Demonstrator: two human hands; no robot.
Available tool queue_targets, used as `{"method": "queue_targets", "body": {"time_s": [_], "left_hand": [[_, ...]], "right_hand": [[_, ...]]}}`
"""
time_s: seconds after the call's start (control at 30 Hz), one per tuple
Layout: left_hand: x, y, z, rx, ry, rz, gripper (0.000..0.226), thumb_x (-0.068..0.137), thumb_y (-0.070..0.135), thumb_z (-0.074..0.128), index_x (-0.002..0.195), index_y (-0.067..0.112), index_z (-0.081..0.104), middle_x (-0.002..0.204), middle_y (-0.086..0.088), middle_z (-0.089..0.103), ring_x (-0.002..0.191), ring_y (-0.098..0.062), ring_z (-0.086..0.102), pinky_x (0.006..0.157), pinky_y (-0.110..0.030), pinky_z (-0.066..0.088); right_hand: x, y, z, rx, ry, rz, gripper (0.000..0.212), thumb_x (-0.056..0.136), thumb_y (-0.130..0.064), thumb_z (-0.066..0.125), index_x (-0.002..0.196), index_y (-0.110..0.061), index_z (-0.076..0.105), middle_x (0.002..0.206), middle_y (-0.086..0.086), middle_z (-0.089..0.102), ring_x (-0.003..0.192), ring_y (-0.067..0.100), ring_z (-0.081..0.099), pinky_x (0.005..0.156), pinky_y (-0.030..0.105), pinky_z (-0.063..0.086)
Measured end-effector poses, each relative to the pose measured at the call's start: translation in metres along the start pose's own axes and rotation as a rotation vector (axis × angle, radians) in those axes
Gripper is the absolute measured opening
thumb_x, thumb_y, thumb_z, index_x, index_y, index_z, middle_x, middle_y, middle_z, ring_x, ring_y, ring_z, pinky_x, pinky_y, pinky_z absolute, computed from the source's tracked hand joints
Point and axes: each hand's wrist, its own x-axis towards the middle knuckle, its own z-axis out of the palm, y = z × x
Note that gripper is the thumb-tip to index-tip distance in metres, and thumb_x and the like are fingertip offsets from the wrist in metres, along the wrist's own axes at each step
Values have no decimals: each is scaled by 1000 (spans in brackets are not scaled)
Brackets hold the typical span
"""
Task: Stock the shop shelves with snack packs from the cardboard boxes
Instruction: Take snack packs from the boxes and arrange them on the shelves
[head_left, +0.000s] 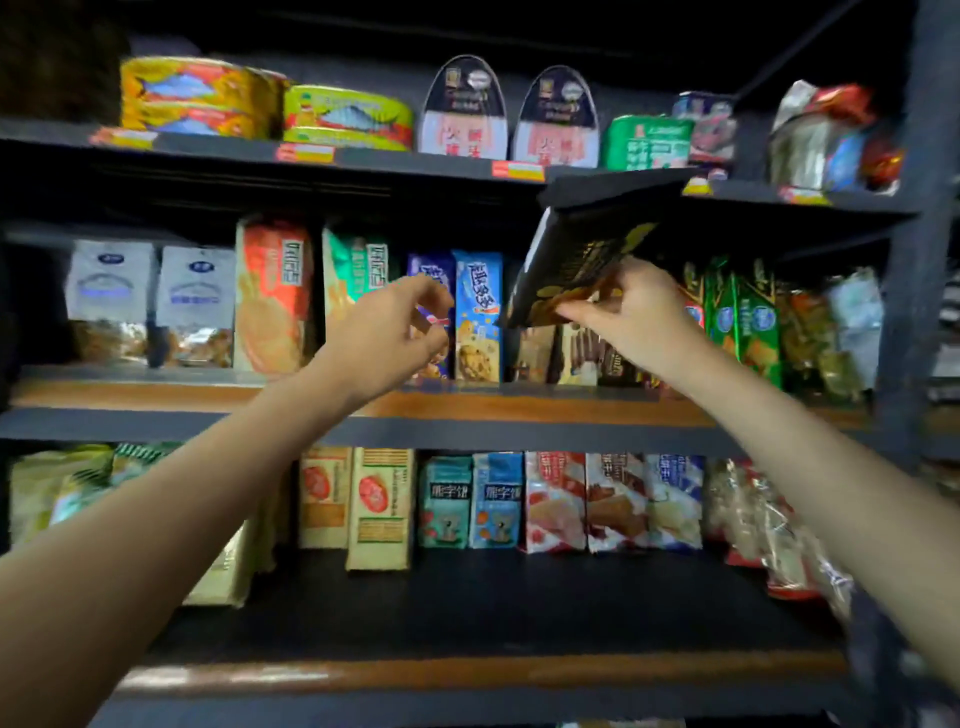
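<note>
right hand (636, 312) pinches the black snack pack (576, 265) by its bottom edge, long axis tilted up-left above the middle shelf (156, 395); left hand (395, 332) is loosely curled, holding nothing, just left

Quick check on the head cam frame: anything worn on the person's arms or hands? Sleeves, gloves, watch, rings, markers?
Nothing worn shows. The left hand and right hand are both bare: no gloves, and no rings that can be made out through the blur. Both forearms are bare right down to the frame edge, with no sleeve, cuff, watch, band, cable or tracking marker on either wrist. Anything above the elbows is out of frame.
</note>
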Motion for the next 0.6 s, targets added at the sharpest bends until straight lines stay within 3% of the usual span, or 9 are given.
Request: {"method": "queue_targets", "body": {"time_s": [0.1,0.23,0.33,0.5,0.6], "left_hand": [[36,0,29,109,-40,18,25,82,14,55,105,6,59,96,-3,61,80,-19,58,72,-24,40],[72,-1,62,212,-134,16,28,85,14,56,112,8,57,116,-9,59,97,-23,60,84,-28,41],[88,-1,82,262,-165,3,29,87,14,54,115,10,56,121,-9,57,101,-23,59,88,-32,44],[105,-1,104,325,-246,-34,33,89,15,53,122,10,52,127,-11,51,109,-24,55,89,-30,41],[116,1,114,346,-276,-39,35,90,18,53,124,10,50,128,-11,51,110,-25,54,89,-33,43]], "right_hand": [[21,54,-36,-229,-31,-34,30,81,-8,70,110,-8,62,105,7,65,100,25,61,94,43,48],[42,114,-61,-429,-164,47,45,83,-15,70,126,-10,56,125,10,60,116,26,54,88,22,36],[54,142,-65,-416,-226,125,52,84,-18,69,132,-9,50,131,8,56,120,23,52,92,23,35],[65,171,-66,-344,-220,229,41,83,-18,68,120,-6,54,130,9,56,119,23,52,94,28,38],[70,186,-67,-322,-244,324,63,83,-15,68,138,-4,37,130,7,53,118,26,53,93,31,42]]}}
